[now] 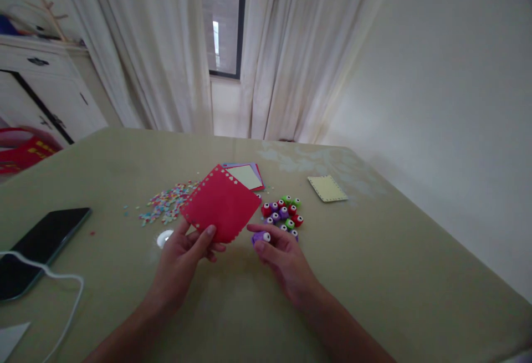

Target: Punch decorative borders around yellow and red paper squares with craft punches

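Note:
My left hand (187, 257) is closed on a red square sheet of paper (224, 202), thumb on its face, held up at a slant with a corner toward the top. Small shapes are punched along several of its edges. Between the thumb and fingers of my right hand (285, 260) is a purple craft punch (260, 237) with a white button, just right of the sheet and apart from it. Behind that hand lies a cluster of small red, green and purple punches (284, 211), partly hidden by my fingers.
Left of the sheet lies a heap of coloured paper bits (168, 203). Behind it is a stack of coloured paper squares (247, 176). A yellow punched square (327, 188) lies to the right. A black tablet (45, 246) with a white cable (62, 276) sits at left on the table (374, 274).

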`<move>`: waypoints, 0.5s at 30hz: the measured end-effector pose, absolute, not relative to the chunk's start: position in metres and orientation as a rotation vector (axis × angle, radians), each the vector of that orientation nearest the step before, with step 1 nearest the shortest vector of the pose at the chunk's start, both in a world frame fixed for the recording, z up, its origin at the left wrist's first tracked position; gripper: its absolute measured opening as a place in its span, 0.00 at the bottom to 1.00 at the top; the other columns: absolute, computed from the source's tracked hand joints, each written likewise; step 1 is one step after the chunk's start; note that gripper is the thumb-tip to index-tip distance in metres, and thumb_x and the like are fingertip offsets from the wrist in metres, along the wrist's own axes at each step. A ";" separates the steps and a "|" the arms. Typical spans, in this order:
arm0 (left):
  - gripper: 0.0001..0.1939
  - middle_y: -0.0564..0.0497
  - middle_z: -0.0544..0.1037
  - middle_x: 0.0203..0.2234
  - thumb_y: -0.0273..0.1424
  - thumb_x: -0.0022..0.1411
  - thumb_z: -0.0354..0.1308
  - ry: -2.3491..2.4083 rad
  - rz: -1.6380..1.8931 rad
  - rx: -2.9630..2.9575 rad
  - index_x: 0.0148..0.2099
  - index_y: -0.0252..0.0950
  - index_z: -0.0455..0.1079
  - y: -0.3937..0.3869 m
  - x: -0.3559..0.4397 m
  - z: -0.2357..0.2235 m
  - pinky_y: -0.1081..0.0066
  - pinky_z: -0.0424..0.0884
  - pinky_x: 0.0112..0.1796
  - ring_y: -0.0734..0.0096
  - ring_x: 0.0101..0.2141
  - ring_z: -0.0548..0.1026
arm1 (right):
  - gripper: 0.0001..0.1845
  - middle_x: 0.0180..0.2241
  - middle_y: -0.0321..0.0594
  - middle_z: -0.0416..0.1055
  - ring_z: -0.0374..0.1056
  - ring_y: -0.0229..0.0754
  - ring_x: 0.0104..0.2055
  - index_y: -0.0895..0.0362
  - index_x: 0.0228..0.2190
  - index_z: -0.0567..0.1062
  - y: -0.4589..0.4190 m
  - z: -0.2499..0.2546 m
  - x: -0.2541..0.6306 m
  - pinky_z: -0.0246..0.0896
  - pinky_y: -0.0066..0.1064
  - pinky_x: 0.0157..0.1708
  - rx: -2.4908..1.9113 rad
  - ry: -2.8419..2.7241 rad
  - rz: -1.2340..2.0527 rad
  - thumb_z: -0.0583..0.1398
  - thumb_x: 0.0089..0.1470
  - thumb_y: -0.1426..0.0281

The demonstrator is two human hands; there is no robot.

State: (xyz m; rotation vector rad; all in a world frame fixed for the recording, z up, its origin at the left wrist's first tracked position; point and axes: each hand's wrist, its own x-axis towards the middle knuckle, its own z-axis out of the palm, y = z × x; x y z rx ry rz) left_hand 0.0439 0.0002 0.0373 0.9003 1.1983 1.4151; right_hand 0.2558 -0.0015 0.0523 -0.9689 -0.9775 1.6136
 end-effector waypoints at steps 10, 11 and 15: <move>0.31 0.47 0.86 0.33 0.49 0.48 0.79 1.286 1.476 0.875 0.48 0.39 0.75 0.001 0.042 0.045 0.68 0.77 0.24 0.57 0.28 0.85 | 0.14 0.45 0.44 0.80 0.72 0.52 0.47 0.52 0.47 0.81 0.010 0.045 0.274 0.63 0.45 0.49 -1.354 -1.752 0.681 0.69 0.61 0.61; 0.32 0.48 0.86 0.33 0.49 0.47 0.79 1.296 1.487 0.867 0.48 0.39 0.75 0.002 0.041 0.046 0.68 0.77 0.24 0.58 0.28 0.85 | 0.11 0.45 0.44 0.80 0.71 0.54 0.50 0.52 0.45 0.81 0.011 0.043 0.275 0.61 0.47 0.53 -1.373 -1.895 0.514 0.69 0.61 0.63; 0.32 0.50 0.85 0.30 0.49 0.46 0.79 1.299 1.523 0.869 0.48 0.40 0.75 0.006 0.037 0.044 0.70 0.76 0.23 0.60 0.26 0.84 | 0.08 0.47 0.44 0.78 0.69 0.54 0.53 0.50 0.46 0.81 0.011 0.031 0.269 0.55 0.49 0.54 -1.435 -2.212 0.177 0.67 0.65 0.65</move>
